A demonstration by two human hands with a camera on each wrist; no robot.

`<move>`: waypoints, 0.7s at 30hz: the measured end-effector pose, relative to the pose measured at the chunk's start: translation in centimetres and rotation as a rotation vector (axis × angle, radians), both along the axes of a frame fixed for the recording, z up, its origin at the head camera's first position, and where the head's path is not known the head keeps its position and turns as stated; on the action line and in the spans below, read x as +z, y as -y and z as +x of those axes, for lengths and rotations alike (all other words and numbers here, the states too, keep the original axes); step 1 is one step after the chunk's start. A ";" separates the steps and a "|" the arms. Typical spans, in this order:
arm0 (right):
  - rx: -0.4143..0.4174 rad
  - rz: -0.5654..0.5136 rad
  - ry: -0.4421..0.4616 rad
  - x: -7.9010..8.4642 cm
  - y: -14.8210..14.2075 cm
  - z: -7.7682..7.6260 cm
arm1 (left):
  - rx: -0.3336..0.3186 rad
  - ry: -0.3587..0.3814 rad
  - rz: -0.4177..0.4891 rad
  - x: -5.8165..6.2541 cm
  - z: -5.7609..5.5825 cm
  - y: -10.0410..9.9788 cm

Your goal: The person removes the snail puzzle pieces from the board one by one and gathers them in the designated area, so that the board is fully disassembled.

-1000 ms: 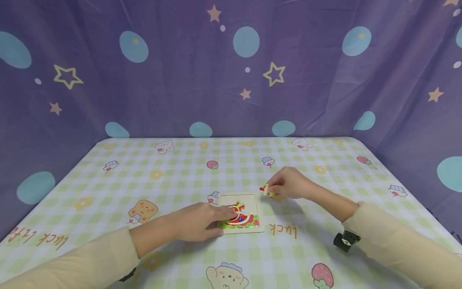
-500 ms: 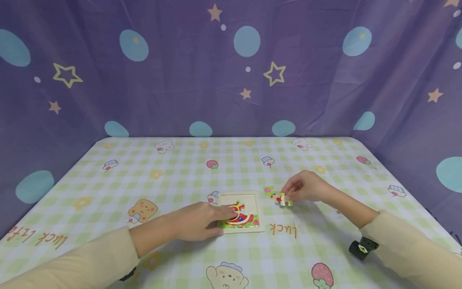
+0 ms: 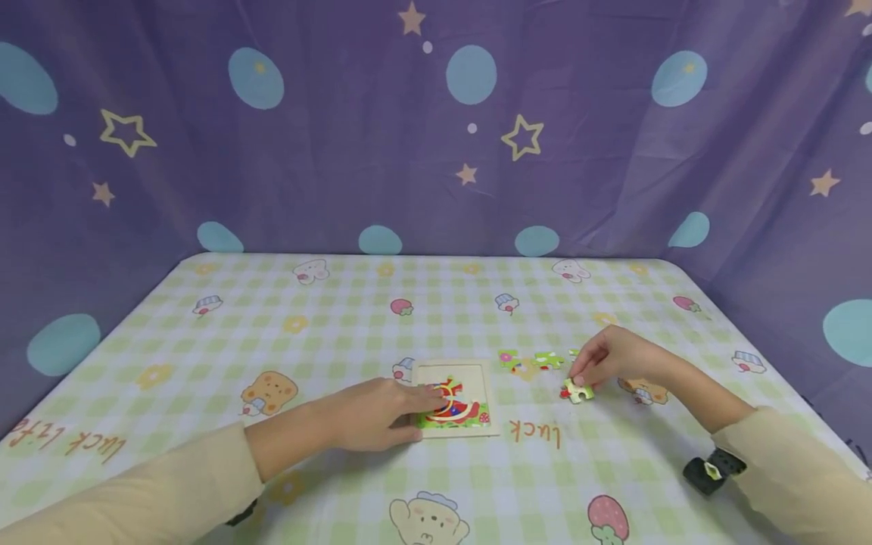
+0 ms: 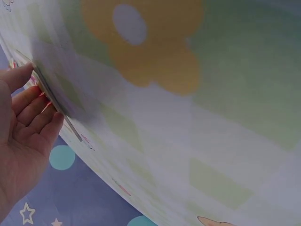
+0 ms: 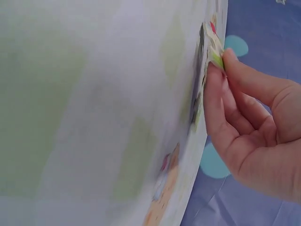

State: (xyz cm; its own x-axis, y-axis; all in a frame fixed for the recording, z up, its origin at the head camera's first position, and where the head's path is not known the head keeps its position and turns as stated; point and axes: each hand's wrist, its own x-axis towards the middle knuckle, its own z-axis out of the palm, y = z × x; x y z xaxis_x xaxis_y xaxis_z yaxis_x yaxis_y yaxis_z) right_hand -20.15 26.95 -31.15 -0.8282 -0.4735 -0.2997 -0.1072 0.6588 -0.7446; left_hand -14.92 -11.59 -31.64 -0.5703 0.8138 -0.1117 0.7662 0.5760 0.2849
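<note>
A square wooden puzzle board (image 3: 487, 386) lies on the table, partly filled with a red and blue snail picture. My left hand (image 3: 371, 415) rests on its left side, fingers straight over the picture and thumb near the lower left corner. The left wrist view shows the fingers (image 4: 35, 108) against the board's edge. To the board's right, my right hand (image 3: 620, 357) pinches a puzzle piece (image 3: 577, 391), pale green with red, between thumb and fingertips. In the right wrist view this piece (image 5: 215, 47) stands tilted, close to the cloth; contact is unclear.
Between board and right hand lie a loose piece with a pink flower (image 3: 507, 358) and a green piece (image 3: 548, 360). Another piece (image 3: 574, 353) is partly hidden behind the right fingers. A checked cloth (image 3: 341, 325) covers the table, with a purple curtain (image 3: 327, 166) behind.
My right hand has moved right and a little nearer with the pinched piece, away from the board. Loose pieces behind it have come into view. My left hand stays on the board.
</note>
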 end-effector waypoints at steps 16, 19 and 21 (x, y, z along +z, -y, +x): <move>-0.198 0.119 -0.095 -0.4 -1.7 0.8 | 0.013 0.014 -0.007 -0.1 -0.1 0.1; -0.200 0.128 -0.114 -0.5 -1.7 0.9 | 0.014 0.019 -0.006 -0.1 -0.1 0.0; -0.189 0.134 -0.131 -0.5 -1.7 0.9 | 0.016 0.022 -0.007 -0.1 -0.1 0.0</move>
State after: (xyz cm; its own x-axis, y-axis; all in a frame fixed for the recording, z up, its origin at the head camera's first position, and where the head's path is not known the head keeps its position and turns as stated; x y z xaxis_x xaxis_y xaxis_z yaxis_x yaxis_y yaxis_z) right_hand -19.27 28.64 -31.65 -0.9339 -0.2702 -0.2341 -0.0625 0.7682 -0.6371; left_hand -15.03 -11.62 -31.77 -0.5808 0.8036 -0.1302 0.7502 0.5905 0.2977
